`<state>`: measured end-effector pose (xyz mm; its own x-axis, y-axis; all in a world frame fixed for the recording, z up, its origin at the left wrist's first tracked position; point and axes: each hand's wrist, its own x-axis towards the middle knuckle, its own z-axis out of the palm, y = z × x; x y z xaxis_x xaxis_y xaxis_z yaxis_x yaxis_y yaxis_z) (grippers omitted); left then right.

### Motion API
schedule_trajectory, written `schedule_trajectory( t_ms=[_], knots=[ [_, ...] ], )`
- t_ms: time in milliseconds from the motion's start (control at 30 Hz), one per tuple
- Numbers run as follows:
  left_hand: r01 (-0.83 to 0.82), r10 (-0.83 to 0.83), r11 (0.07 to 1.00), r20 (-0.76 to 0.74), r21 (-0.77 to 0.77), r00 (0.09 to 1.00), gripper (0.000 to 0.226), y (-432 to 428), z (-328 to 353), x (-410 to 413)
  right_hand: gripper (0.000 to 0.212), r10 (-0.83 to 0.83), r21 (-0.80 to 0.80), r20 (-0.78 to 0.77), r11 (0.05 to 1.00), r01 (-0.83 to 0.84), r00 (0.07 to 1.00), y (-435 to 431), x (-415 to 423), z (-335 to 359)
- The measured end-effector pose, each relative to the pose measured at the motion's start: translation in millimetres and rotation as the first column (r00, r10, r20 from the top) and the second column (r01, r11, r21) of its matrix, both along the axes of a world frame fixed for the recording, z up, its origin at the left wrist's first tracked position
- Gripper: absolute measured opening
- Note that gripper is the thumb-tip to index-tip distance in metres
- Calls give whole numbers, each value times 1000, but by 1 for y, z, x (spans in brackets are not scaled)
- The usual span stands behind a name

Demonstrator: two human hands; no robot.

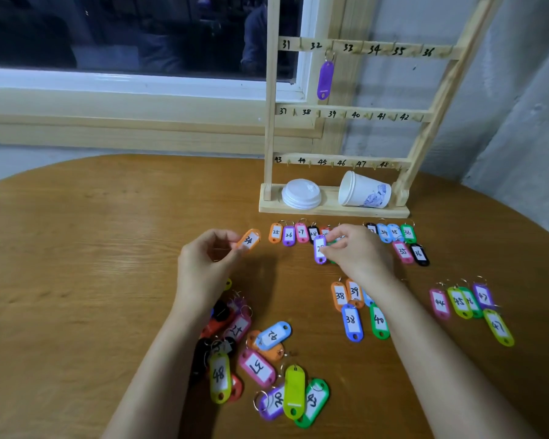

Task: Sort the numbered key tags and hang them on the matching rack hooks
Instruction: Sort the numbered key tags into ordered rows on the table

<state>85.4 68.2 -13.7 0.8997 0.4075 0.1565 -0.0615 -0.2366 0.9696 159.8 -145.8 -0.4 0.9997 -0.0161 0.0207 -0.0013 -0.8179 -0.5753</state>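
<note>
My left hand (208, 261) pinches an orange tag marked 34 (248, 240) just above the table. My right hand (355, 250) pinches a purple tag (320, 249) whose number its fingers partly hide, over a row of sorted tags (288, 234) in front of the rack. The wooden rack (355, 114) stands at the back right with hooks numbered 31 to 48; one purple tag (325, 79) hangs near the hook marked 32. An unsorted pile of tags (260, 365) lies near me, between my forearms.
Small groups of tags lie at the right: 38 to 40 (351, 312) and 44 to 47 (469, 307). On the rack's base sit white lids (301, 193) and a tipped paper cup (363, 190). A window ledge (124, 103) runs behind the round wooden table (92, 248).
</note>
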Motion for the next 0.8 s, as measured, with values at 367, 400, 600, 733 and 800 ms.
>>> schedule_trajectory(
  t_ms=[367,400,600,733,800],
  knots=[
    [106,-109,988,-19,-116,994,12,-8,8,-6,11,205,323,213,908,-266,955,26,-31,3],
    [114,-118,987,-21,-115,993,12,-9,8,-7,12,228,368,200,884,-289,953,32,-35,1],
    [123,-126,983,-12,-137,992,13,-9,9,-9,23,203,594,92,775,-217,975,44,-47,-5],
    [221,-229,965,-44,-142,972,14,-13,11,-11,24,200,699,21,698,-158,980,46,-49,-4],
    [252,-261,956,-48,-149,964,14,-14,12,-12,18,193,731,18,667,-144,981,46,-50,-3]
  ],
)
